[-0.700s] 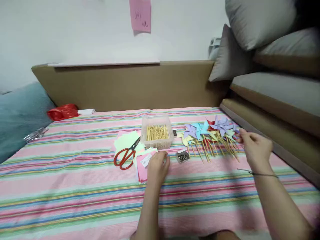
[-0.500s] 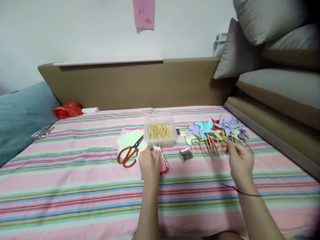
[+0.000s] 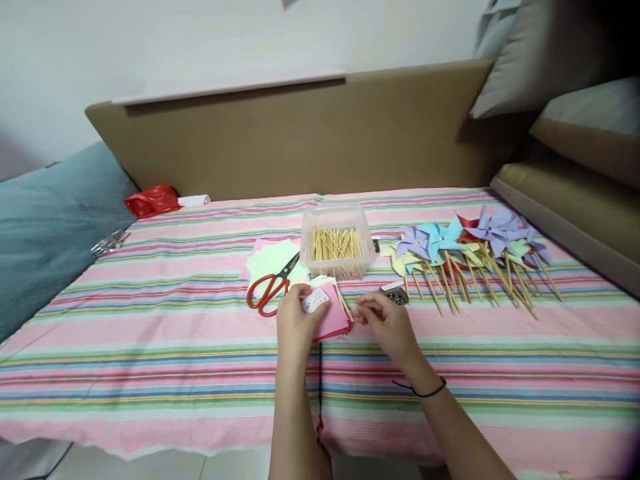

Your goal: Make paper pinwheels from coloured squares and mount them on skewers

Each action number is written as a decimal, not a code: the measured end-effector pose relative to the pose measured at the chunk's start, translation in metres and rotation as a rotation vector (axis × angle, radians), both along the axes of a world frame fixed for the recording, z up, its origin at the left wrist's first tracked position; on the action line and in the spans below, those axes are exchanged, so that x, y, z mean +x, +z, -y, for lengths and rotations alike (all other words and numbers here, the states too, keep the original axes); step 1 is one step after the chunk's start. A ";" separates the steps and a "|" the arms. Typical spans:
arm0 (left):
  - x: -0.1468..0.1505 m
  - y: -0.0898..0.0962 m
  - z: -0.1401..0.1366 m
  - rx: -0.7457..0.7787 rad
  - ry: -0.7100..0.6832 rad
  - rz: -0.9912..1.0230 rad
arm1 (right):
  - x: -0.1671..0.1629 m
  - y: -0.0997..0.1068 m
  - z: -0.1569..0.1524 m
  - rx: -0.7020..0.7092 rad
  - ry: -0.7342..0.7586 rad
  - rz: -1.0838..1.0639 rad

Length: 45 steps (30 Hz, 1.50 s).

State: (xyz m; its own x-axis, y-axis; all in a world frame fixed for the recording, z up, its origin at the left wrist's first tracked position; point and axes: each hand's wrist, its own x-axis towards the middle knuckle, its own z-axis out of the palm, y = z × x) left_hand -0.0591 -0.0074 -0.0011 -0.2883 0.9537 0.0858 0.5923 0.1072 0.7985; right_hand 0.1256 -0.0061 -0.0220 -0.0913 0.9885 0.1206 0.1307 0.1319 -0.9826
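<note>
My left hand (image 3: 296, 313) is closed around a small white block with printed marks (image 3: 315, 301), held over a stack of coloured paper squares (image 3: 334, 310), pink on top. Close to the stack's right edge is my right hand (image 3: 383, 319), fingers curled and pinched; whatever is in them is too small to make out. A small box of metal fasteners (image 3: 395, 293) sits behind it, partly hidden. Beyond the stack stands a clear plastic tub (image 3: 306, 233) of thin wooden sticks (image 3: 336, 245). Red-handled scissors (image 3: 270, 288) rest on pale green paper (image 3: 265, 263) to the left.
Several finished paper pinwheels (image 3: 440, 240) on sticks lie in a pile at the right. A striped cloth (image 3: 175, 320) covers the surface. Red plastic (image 3: 153, 201) and a clear packet (image 3: 110, 243) lie at the left, beside a teal cushion (image 3: 55, 220). Sofa cushions (image 3: 590, 143) rise at the right.
My right hand has come left from beside the pinwheels to the paper stack. My left hand stays at the stack, and its white block shows more clearly. The camera view has shifted and tilted down.
</note>
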 end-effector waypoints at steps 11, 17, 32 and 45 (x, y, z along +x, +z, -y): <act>-0.001 -0.005 -0.007 -0.063 -0.096 -0.140 | -0.026 -0.006 -0.013 0.049 0.011 0.155; -0.003 -0.006 -0.004 -0.044 -0.112 -0.125 | -0.025 -0.005 -0.011 0.025 -0.026 0.143; -0.003 0.002 0.002 -0.002 -0.065 0.183 | -0.038 -0.001 -0.009 -0.014 -0.046 0.204; -0.018 0.004 0.006 0.022 0.163 0.537 | -0.026 0.002 -0.007 -0.178 -0.015 -0.004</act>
